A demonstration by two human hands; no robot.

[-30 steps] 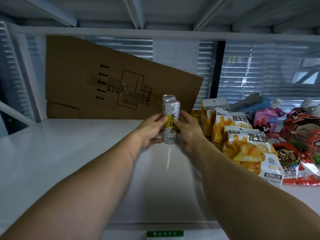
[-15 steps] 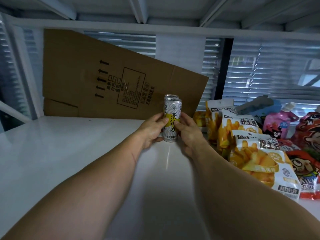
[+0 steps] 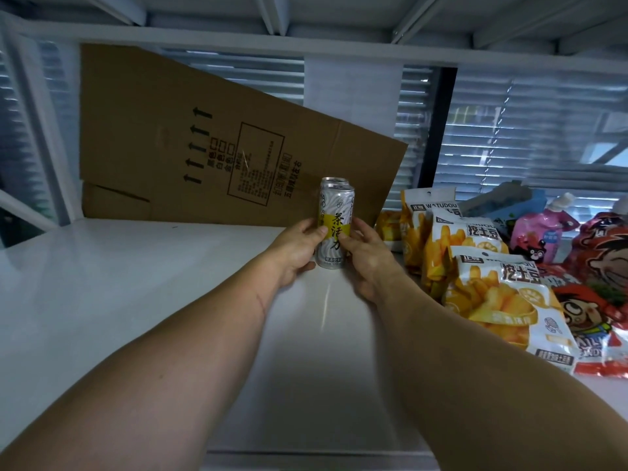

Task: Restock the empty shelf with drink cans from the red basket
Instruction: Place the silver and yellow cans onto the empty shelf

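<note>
Nearest the camera, two bare forearms are seen reaching forward over the white shelf (image 3: 102, 283), converging toward its middle depth.

The left hand (image 3: 295, 251) is placed against the left side of the front can (image 3: 334, 227); its thumb is laid across the yellow label band, and the remaining fingers are curled round the can's far left side. The right hand (image 3: 365, 256) is placed against the right side of the same can; its thumb is pressed onto the label from the right and its fingers are wrapped behind. The can is thus clamped between both hands. It is held upright, and its base is at or just on the shelf surface; contact cannot be confirmed. A faint reflection streak is noted on the shelf directly in front of it.

A second can (image 3: 334, 181) is standing directly behind the front one; only its rim and top are visible.

To the right of the hands, yellow-and-white snack bags (image 3: 499, 294) are lined up in a row running front to back. Further right, red cartoon-printed packets (image 3: 601, 266) and a pink spouted pouch (image 3: 543, 232) are lying on the shelf.

Behind the cans, a flattened cardboard box (image 3: 204, 147) with printed arrows and a text panel is leaned against the back of the shelf. Beyond it, window blinds (image 3: 526, 130) are visible. The underside of the upper shelf (image 3: 339, 15) is seen overhead.
</note>
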